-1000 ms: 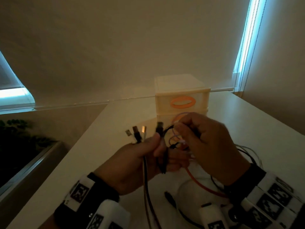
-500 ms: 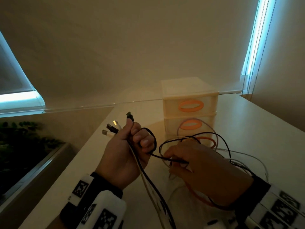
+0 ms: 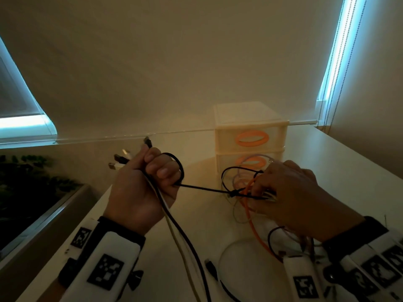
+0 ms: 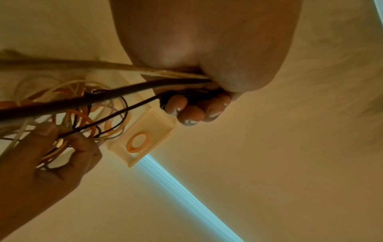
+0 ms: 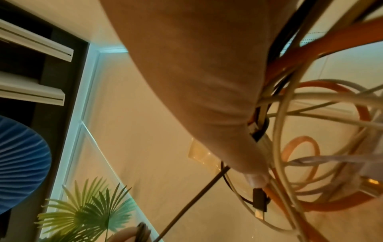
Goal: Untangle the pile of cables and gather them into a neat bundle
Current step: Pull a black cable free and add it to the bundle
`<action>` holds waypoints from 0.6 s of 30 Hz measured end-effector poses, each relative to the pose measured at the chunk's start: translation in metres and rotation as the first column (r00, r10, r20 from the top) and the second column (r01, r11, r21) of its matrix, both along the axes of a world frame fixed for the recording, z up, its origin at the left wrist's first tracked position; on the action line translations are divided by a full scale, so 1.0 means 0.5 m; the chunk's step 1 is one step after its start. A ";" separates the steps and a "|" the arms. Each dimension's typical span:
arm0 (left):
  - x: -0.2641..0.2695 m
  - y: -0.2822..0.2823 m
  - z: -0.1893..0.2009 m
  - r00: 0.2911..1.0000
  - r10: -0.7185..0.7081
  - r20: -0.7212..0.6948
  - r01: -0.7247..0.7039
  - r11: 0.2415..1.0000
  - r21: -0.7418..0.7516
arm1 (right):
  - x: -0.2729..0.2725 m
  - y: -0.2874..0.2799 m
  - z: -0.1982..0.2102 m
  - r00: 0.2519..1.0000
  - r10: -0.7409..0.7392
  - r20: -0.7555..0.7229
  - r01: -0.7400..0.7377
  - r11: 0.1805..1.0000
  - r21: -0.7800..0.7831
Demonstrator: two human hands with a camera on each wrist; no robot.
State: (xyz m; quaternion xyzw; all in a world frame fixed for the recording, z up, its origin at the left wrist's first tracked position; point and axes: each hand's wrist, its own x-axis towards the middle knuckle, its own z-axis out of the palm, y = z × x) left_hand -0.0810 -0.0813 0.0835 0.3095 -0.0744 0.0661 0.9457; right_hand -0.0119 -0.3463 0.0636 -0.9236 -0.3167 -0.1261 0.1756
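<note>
Gripped in the left hand (image 3: 139, 188), raised at the left, are several plug ends, kept together as the bundle's start; one black cable (image 3: 202, 188) is drawn taut to the tangle (image 3: 246, 188) pinched by the right hand (image 3: 290, 192) over the desk (image 3: 349, 171)

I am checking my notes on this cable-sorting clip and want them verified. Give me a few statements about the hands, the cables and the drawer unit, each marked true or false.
1. The left hand grips several cables with their plugs sticking out above the fist. True.
2. A thin black cable runs taut between the two hands. True.
3. The right hand rests open and flat on the table. False: its fingers pinch cables in the tangle.
4. The orange cable is held in the left hand. False: it loops at the right hand.
5. The drawer unit has orange handles. True.
</note>
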 end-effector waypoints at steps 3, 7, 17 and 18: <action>-0.001 0.030 0.004 0.996 -0.031 0.088 0.035 0.998 -0.053 | 0.008 -0.014 0.005 0.996 -0.056 0.070 0.055 0.998 0.020; -0.004 0.057 0.008 0.986 -0.039 0.164 0.057 0.993 -0.107 | 0.011 -0.031 0.013 0.971 -0.119 0.206 0.109 0.992 0.059; 0.008 0.045 -0.002 0.991 0.129 -0.024 -0.129 0.991 0.026 | 0.033 -0.071 0.009 0.971 0.218 -0.102 -0.197 0.963 0.182; 0.008 0.049 -0.001 0.991 0.133 -0.028 -0.132 0.991 0.024 | 0.036 -0.075 0.013 0.980 0.183 -0.077 -0.162 0.961 0.222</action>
